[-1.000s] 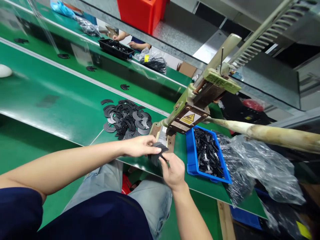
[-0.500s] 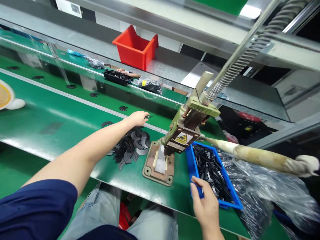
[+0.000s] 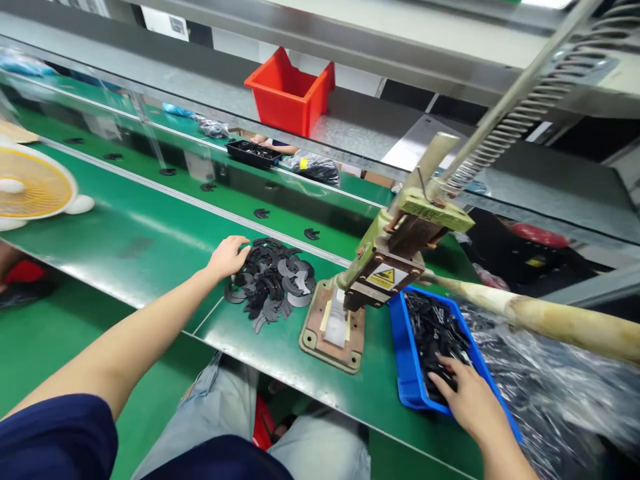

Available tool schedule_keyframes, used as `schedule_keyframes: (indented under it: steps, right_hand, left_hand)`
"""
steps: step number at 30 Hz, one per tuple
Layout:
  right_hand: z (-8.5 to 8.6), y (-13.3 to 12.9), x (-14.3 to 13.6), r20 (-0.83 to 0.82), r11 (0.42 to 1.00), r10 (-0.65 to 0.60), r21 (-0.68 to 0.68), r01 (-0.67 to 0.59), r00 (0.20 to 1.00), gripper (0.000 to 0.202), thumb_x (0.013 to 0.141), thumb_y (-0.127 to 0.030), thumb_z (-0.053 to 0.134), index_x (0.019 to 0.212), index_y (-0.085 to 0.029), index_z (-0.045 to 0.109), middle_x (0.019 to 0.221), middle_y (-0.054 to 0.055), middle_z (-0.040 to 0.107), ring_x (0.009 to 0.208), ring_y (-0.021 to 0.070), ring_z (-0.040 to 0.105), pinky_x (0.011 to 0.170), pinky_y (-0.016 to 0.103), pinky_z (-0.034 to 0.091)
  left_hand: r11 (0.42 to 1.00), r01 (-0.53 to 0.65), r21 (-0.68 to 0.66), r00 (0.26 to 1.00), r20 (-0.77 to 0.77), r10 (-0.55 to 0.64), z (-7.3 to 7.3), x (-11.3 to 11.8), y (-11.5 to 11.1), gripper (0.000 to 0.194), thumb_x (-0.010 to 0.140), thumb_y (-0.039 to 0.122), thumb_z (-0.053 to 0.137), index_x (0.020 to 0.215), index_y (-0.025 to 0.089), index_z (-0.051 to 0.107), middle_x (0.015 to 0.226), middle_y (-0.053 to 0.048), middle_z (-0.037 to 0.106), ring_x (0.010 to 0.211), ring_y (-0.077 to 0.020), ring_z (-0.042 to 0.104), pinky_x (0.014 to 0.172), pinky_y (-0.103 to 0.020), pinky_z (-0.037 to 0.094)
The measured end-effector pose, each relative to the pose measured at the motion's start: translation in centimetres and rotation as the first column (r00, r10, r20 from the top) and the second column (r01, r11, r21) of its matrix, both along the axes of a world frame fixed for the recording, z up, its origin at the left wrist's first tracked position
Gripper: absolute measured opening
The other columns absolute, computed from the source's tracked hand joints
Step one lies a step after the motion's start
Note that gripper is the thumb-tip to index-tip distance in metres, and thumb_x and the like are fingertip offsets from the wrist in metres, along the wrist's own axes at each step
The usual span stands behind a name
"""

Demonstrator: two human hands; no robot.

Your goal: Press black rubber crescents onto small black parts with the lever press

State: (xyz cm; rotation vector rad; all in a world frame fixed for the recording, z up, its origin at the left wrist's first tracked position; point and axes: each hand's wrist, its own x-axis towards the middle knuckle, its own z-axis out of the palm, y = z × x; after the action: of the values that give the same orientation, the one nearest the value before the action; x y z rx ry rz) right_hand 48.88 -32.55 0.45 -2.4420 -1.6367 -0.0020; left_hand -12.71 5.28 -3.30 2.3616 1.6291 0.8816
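My left hand [image 3: 230, 257] rests at the left edge of a pile of black and grey curved plastic pieces [image 3: 273, 283] on the green bench. Its thumb and fingers are apart, with some fingertips hidden among the pieces. My right hand [image 3: 465, 397] reaches into a blue bin [image 3: 411, 390] of thin black parts [image 3: 433, 320]. Thumb and forefinger are spread over the parts there, and no held piece shows. Between the pile and the bin stands a green hand press [image 3: 375, 260], its base plate [image 3: 333, 327] on the bench and its long lever [image 3: 530, 300] pointing right.
Black pieces [image 3: 311, 234] lie spaced along the green belt [image 3: 230, 203] behind a metal rail. An orange-red bin [image 3: 287, 100] sits on the upper shelf. Clear plastic bagging [image 3: 550, 373] lies right of the blue bin, and a fan [image 3: 37, 183] is at left. Another person's hands show near a black tray [image 3: 253, 153].
My left hand has let go of a dark piece, now on the belt, and moved left to the pile's edge. My right hand has gone from the blue bin's near edge into its parts.
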Motion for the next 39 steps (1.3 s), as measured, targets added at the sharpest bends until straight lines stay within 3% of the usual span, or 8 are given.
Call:
schedule_keyframes:
  steps: [3,6,12,17,21,30,34,39]
  right_hand:
    - [-0.8,1.0,0.9,-0.033,1.000,0.001,0.013,0.000,0.999,0.052,0.083,-0.065,0.053,0.110,-0.025,0.073,0.104,0.013,0.072,0.099,0.0311,0.071,0.100,0.053,0.056]
    - [-1.0,1.4,1.2,-0.072,1.000,-0.008,-0.001,0.008,0.997,0.049,0.081,-0.064,0.055,0.106,-0.026,0.073,0.098,0.011,0.071,0.093,0.0292,0.071,0.096,0.051,0.056]
    - [0.5,1.0,-0.1,-0.058,0.999,-0.021,0.045,0.023,0.998,0.043,0.081,-0.061,0.054,0.095,-0.024,0.071,0.103,0.010,0.073,0.098,0.0292,0.070,0.097,0.049,0.053]
    - [2.5,1.0,-1.7,-0.031,0.970,-0.244,-0.013,0.244,0.969,0.042,0.085,-0.060,0.050,0.103,-0.027,0.069,0.102,0.008,0.077,0.082,0.0268,0.069,0.077,0.042,0.051]
    - [3.4,0.5,-3.1,-0.075,0.924,-0.322,0.192,0.331,0.944,0.042,0.085,-0.059,0.053,0.107,-0.027,0.068,0.100,0.008,0.078,0.081,0.0262,0.070,0.075,0.040,0.051]
    - [4.6,0.6,-8.6,-0.164,0.802,-0.182,0.546,0.243,0.970,0.046,0.092,-0.055,0.057,0.118,-0.021,0.073,0.106,0.009,0.078,0.085,0.0217,0.072,0.091,0.038,0.056]
    - [4.9,0.4,-14.2,-0.207,0.697,-0.064,0.691,0.192,0.976,0.041,0.092,-0.050,0.066,0.118,-0.019,0.072,0.114,0.011,0.078,0.096,0.0215,0.074,0.098,0.040,0.058]
    - [2.5,0.3,-22.2,-0.356,0.709,0.273,0.703,0.064,0.894,0.031,0.093,-0.031,0.070,0.122,-0.020,0.067,0.112,0.008,0.080,0.101,0.0185,0.078,0.096,0.037,0.065]
  left_hand:
    - [0.987,-0.139,-0.077,0.990,-0.042,0.136,-1.3,-3.8,0.9,0.051,0.100,0.043,0.043,0.132,0.012,0.068,0.141,-0.017,0.067,0.140,-0.0295,0.054,0.123,-0.043,0.039]
    - [0.976,-0.160,-0.147,0.985,-0.088,0.149,-2.1,-5.2,1.8,0.056,0.101,0.046,0.040,0.139,0.012,0.065,0.149,-0.016,0.063,0.144,-0.0302,0.052,0.124,-0.044,0.037]
    - [0.977,-0.005,-0.213,0.996,-0.089,-0.014,-3.0,-3.1,0.6,0.061,0.104,0.058,0.033,0.145,0.022,0.063,0.156,-0.008,0.058,0.151,-0.0353,0.044,0.125,-0.056,0.031]
    - [0.970,0.118,-0.210,0.993,0.055,-0.109,-3.1,-1.9,-2.8,0.072,0.101,0.066,0.040,0.152,0.017,0.055,0.159,-0.013,0.054,0.151,-0.0321,0.046,0.127,-0.051,0.033]
    - [0.964,0.160,-0.212,0.985,0.095,-0.143,-2.7,-1.8,-6.3,0.075,0.099,0.067,0.045,0.154,0.017,0.052,0.163,-0.014,0.048,0.153,-0.0317,0.042,0.129,-0.051,0.031]
    - [0.994,0.090,-0.060,0.996,0.008,-0.089,-1.8,-0.1,-11.9,0.069,0.098,0.065,0.051,0.147,0.016,0.055,0.165,-0.015,0.045,0.159,-0.0342,0.031,0.131,-0.052,0.027]
    - [0.999,0.023,0.045,0.999,0.038,-0.025,-1.1,0.6,-13.1,0.057,0.100,0.058,0.050,0.138,0.016,0.059,0.156,-0.017,0.054,0.156,-0.0342,0.035,0.130,-0.053,0.029]
    - [0.987,0.046,0.154,0.986,0.150,-0.070,2.3,3.3,-16.6,0.047,0.097,0.048,0.059,0.136,0.022,0.058,0.151,-0.013,0.057,0.154,-0.0367,0.038,0.126,-0.061,0.032]
